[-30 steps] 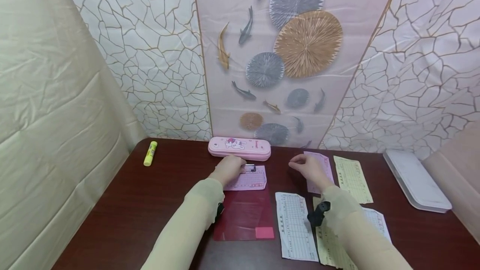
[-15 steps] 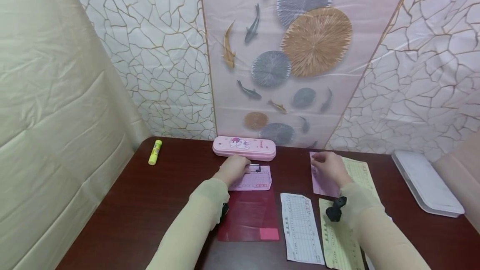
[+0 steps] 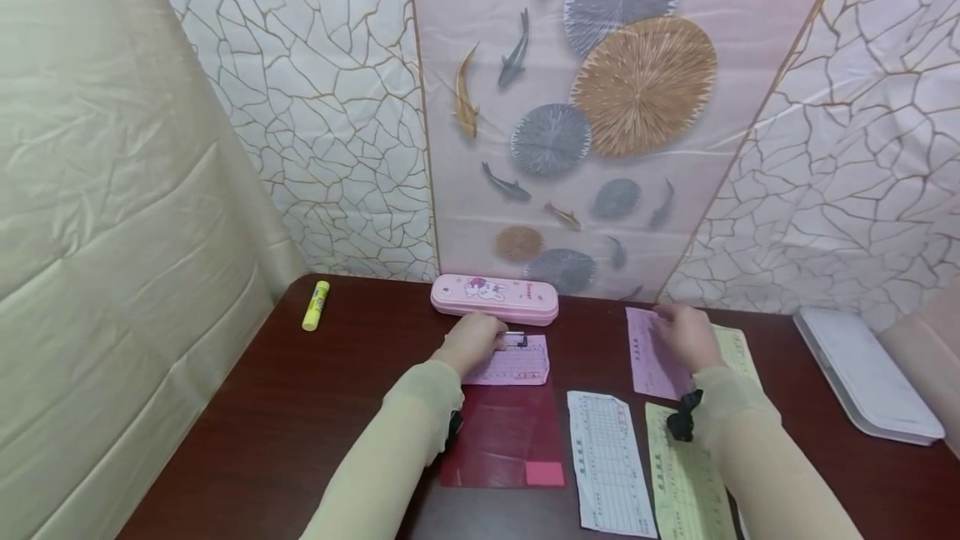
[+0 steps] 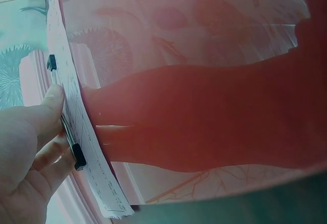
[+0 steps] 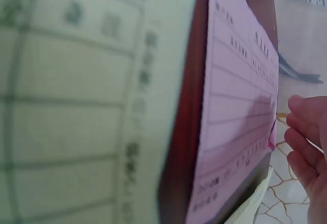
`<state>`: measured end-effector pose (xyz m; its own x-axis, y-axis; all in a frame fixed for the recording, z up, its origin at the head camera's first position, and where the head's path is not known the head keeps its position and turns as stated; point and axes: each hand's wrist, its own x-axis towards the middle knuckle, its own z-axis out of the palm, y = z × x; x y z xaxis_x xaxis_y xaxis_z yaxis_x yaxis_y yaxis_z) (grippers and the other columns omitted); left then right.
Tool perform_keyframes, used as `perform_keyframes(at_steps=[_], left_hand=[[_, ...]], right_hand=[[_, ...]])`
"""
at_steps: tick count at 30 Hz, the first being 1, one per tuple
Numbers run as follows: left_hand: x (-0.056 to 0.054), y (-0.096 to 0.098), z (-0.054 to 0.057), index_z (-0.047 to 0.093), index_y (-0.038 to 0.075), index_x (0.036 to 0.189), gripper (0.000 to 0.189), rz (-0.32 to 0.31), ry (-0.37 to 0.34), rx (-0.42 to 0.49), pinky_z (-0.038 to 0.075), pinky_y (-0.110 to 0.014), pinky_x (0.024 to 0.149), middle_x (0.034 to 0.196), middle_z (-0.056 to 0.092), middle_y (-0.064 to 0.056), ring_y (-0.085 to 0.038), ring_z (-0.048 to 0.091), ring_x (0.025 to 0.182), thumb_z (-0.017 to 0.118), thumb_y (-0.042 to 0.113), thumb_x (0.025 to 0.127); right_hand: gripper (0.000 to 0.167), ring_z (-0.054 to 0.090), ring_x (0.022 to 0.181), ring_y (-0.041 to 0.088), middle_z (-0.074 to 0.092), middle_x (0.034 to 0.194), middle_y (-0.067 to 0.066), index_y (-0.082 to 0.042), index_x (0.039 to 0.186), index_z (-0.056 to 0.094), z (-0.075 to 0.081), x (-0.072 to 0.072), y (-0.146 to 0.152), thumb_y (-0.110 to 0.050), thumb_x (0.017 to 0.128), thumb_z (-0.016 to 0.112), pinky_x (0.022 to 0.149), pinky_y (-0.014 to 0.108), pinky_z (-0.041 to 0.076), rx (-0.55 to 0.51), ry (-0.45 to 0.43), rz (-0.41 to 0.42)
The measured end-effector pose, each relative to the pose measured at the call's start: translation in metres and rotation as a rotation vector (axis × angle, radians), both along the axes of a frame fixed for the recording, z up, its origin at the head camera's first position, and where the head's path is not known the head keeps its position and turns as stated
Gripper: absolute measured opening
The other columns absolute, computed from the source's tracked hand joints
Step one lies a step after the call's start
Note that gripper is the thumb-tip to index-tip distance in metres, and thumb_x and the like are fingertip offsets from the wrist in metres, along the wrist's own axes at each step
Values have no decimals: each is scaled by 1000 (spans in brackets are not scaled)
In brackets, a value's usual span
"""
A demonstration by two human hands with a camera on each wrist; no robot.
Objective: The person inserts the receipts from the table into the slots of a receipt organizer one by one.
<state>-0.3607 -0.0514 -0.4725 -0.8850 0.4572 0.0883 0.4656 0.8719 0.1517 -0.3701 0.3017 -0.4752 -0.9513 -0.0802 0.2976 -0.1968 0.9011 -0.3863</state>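
In the head view my left hand [image 3: 474, 346] is at the far edge of a translucent red sheet folder [image 3: 502, 432]. Thumb and fingers pinch the metal clip [image 4: 66, 122] there, as the left wrist view shows. Beneath the clip lies a pink printed form [image 3: 517, 363]. My right hand [image 3: 688, 338] hovers over the far right corner of another pink slip [image 3: 651, 357]. Seen from the right wrist, its fingers [image 5: 301, 137] are loosely bent, just short of the slip's slightly lifted corner, with nothing between them.
White [image 3: 611, 461] and yellow-green [image 3: 686, 473] slips lie at the front right, and a second yellow slip [image 3: 737, 350] is partly behind my right hand. A pink pencil case [image 3: 495, 298] stands at the back. A glue stick [image 3: 316, 306] is far left; a white case [image 3: 870, 373] is far right.
My right hand has moved right, from left of the pink slip to over its far right corner. The left hand stays at the clip. The head view has shifted slightly.
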Motion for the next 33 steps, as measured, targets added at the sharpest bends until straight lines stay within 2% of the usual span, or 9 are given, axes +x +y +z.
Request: perform_keyframes(at_steps=[3, 11, 17, 20, 26, 33], left_hand=[[0, 0, -1, 72, 16, 91, 12, 2, -6, -4, 49, -30, 84, 85, 68, 6, -12, 62, 86, 67, 26, 87], [1, 1, 0, 73, 17, 96, 15, 26, -29, -21, 48, -29, 89, 93, 70, 6, -12, 63, 93, 66, 28, 88], [2, 2, 3, 73, 17, 95, 14, 29, -37, -13, 49, -28, 84, 88, 69, 7, -10, 62, 88, 66, 27, 88], [3, 2, 3, 72, 17, 94, 13, 24, -36, -10, 49, -28, 83, 87, 68, 7, -10, 60, 85, 66, 26, 88], [4, 2, 3, 72, 17, 94, 12, 13, -26, -8, 49, -29, 84, 87, 68, 7, -11, 61, 86, 67, 26, 88], [2, 0, 1, 72, 17, 93, 14, 8, -8, -25, 49, -29, 86, 88, 70, 6, -13, 64, 91, 66, 29, 87]], right_hand=[[21, 61, 93, 45, 66, 98, 27, 8, 101, 66, 3, -2, 2, -8, 89, 59, 81, 57, 46, 24, -23, -5], [24, 59, 99, 46, 64, 104, 30, 11, 106, 63, 16, -8, -4, -3, 87, 61, 84, 56, 46, 61, -162, -13], [28, 57, 102, 47, 63, 107, 30, 11, 110, 62, 16, -15, -6, -4, 86, 63, 88, 57, 44, 101, -230, 9], [29, 57, 102, 48, 62, 107, 31, 13, 109, 61, 15, -18, -8, -4, 85, 64, 88, 57, 44, 133, -240, 36], [20, 61, 93, 45, 65, 96, 28, 11, 100, 64, 12, -19, -10, -1, 84, 64, 83, 54, 47, 188, -233, 61], [27, 60, 95, 48, 63, 99, 31, 14, 104, 62, 12, -17, -11, -2, 83, 64, 83, 55, 47, 189, -228, 64]])
